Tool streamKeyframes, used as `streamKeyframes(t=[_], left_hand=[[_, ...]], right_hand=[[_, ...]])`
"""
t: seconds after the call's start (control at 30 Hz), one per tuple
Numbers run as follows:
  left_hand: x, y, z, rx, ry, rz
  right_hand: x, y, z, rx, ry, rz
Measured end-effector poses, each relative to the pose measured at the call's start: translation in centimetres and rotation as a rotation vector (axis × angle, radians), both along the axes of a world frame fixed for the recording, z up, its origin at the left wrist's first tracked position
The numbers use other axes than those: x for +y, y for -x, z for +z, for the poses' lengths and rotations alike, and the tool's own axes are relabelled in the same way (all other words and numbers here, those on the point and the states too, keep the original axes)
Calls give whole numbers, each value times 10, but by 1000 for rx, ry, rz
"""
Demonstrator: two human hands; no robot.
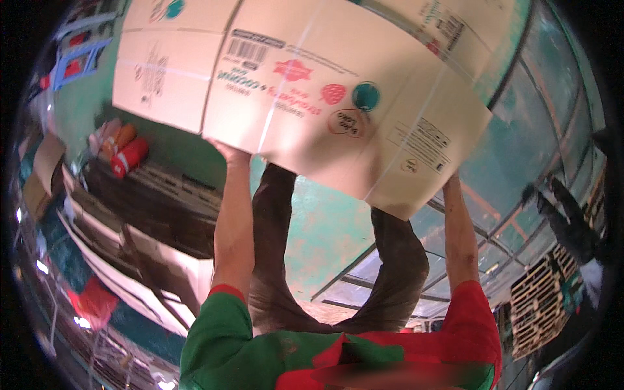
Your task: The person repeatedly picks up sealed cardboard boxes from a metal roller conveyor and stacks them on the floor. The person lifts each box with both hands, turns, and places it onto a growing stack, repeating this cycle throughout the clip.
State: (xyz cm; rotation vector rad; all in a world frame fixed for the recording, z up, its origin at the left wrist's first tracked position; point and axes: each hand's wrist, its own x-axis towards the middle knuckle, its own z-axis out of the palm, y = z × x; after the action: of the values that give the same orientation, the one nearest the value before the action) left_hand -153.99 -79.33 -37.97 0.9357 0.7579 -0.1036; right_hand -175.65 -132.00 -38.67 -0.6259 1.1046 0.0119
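A wide, flat cardboard carton [292,71] with red, green and dark print spans the top middle, a thin white strap running across it. It looks folded flat. My left hand [229,152] is closed on its near edge, with the fingers hidden beneath the board. At the right end of the cardboard my right hand [450,184] grips the corner, its fingers mostly out of sight behind it. The near edge tilts lower toward the right. Beyond it lies more printed cardboard [487,26] of the same kind.
My legs [403,266] stand apart on a worn green floor [328,227]. To the left are a red roll [130,158], wooden pallets and cardboard sheets [140,260], and a blue frame [81,64]. At right are glassy panels [520,123], a slatted pallet [539,299] and another person [572,214].
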Motion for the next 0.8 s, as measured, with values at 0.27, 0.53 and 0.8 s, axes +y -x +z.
streamKeyframes(t=[0.27, 0.53, 0.8], left_hand=[[-24, 5, 7, 43, 50, -52], [-12, 137, 55, 481, -166, -267], [-45, 300, 190, 279, -271, -1630]], right_hand=[[12, 17, 1, -9, -62, -8], [40, 123, 44, 334, 241, 119], [125, 220, 233, 589, 171, 789]])
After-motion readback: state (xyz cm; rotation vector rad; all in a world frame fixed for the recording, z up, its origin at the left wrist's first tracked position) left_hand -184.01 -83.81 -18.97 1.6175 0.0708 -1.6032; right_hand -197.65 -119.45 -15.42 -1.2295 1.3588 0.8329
